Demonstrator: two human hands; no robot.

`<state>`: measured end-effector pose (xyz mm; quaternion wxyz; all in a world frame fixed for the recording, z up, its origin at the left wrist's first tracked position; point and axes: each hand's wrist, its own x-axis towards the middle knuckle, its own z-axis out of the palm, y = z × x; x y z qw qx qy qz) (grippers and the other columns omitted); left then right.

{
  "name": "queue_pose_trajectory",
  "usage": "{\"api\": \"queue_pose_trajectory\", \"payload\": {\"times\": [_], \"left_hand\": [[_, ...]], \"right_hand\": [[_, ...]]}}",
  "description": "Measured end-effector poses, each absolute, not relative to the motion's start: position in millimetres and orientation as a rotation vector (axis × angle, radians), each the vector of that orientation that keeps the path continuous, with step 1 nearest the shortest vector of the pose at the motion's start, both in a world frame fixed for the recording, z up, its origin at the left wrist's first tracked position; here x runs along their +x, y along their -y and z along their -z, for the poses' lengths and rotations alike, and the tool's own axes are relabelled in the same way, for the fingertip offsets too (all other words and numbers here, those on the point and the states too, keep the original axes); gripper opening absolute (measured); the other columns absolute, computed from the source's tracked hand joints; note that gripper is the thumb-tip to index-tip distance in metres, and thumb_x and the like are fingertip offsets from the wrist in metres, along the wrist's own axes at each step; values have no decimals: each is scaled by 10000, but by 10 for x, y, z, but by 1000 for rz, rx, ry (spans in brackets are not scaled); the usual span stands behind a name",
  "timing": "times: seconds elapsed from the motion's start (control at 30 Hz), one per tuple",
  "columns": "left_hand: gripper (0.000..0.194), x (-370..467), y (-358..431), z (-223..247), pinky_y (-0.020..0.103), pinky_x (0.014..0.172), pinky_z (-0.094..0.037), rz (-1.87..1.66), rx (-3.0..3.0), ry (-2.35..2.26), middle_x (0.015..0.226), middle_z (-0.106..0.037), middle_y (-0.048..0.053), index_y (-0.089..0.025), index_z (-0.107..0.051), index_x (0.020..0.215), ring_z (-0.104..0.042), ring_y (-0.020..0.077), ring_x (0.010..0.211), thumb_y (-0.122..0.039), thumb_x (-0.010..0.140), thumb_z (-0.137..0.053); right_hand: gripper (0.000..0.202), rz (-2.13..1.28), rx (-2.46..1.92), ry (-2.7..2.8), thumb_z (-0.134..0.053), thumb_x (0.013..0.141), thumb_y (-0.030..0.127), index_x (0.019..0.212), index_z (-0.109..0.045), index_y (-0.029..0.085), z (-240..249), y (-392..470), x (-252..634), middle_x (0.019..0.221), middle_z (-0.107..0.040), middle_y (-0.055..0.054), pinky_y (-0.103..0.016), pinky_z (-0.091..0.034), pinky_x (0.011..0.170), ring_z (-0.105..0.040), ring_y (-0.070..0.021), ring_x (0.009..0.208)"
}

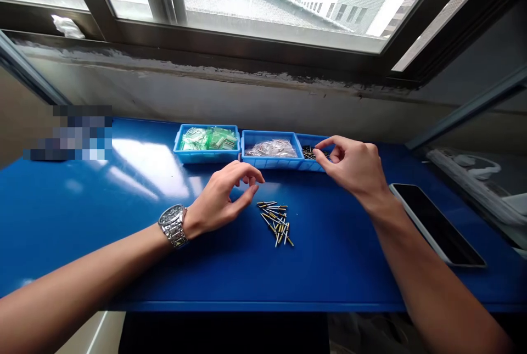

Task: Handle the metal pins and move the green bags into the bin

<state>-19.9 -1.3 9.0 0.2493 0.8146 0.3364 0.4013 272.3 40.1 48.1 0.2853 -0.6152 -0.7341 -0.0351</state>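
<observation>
My left hand (224,196), with a metal-band watch (173,225) on its wrist, hovers just left of a loose pile of pop rivets (276,221). Its thumb and forefinger are apart, with nothing visible between them. The rivets have silver pins and black-and-gold bodies. Over the right-hand blue bin (310,166) is my right hand (349,164), thumb and forefinger curved with a narrow gap at the tips. I see nothing held there. Dark rivets (308,152) lie in that bin, partly hidden by the hand.
A middle bin (269,164) holds clear bags of small metal parts; a left bin (208,157) holds green-tinted bags. A phone-like tablet (436,225) lies right of my forearm on the blue table (197,282). Behind the bins rise a wall and window.
</observation>
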Motion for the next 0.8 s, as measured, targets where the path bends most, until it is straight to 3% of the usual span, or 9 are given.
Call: {"api": "queue_pose_trajectory", "payload": {"times": [0.17, 0.23, 0.5, 0.8], "left_hand": [[118, -199, -1, -90, 300, 749, -489, -1085, 2230, -915, 969, -678, 42, -175, -661, 1048, -598, 160, 876, -136, 978, -574], [117, -198, -3, -90, 301, 748, -490, -1083, 2231, -917, 965, -678, 45, -171, -661, 1046, -599, 162, 874, -139, 979, -571], [133, -191, -6, -93, 305, 748, -498, -1053, 2240, -917, 968, -689, 50, -174, -667, 1055, -609, 168, 870, -138, 978, -565], [137, -185, -10, -69, 302, 747, -493, -1029, 2235, -906, 975, -694, 48, -173, -672, 1051, -602, 167, 878, -143, 988, -554]], "right_hand": [[152, -727, -1266, 2438, -664, 923, 326, 929, -742, 196, -449, -232, 2473, 592, -546, 43, -225, -357, 505, -470, -107, 519], [134, -867, -1206, 2537, -675, 915, 306, 934, -748, 194, -399, -199, 2399, 597, -558, 44, -217, -348, 497, -472, -101, 518], [84, -906, -1162, 2593, -708, 895, 255, 921, -750, 187, -306, -174, 2315, 603, -590, 46, -217, -335, 505, -471, -86, 502], [102, -776, -1121, 2747, -610, 967, 262, 923, -673, 196, -273, -167, 2311, 628, -589, 49, -226, -299, 505, -457, -84, 493]]}}
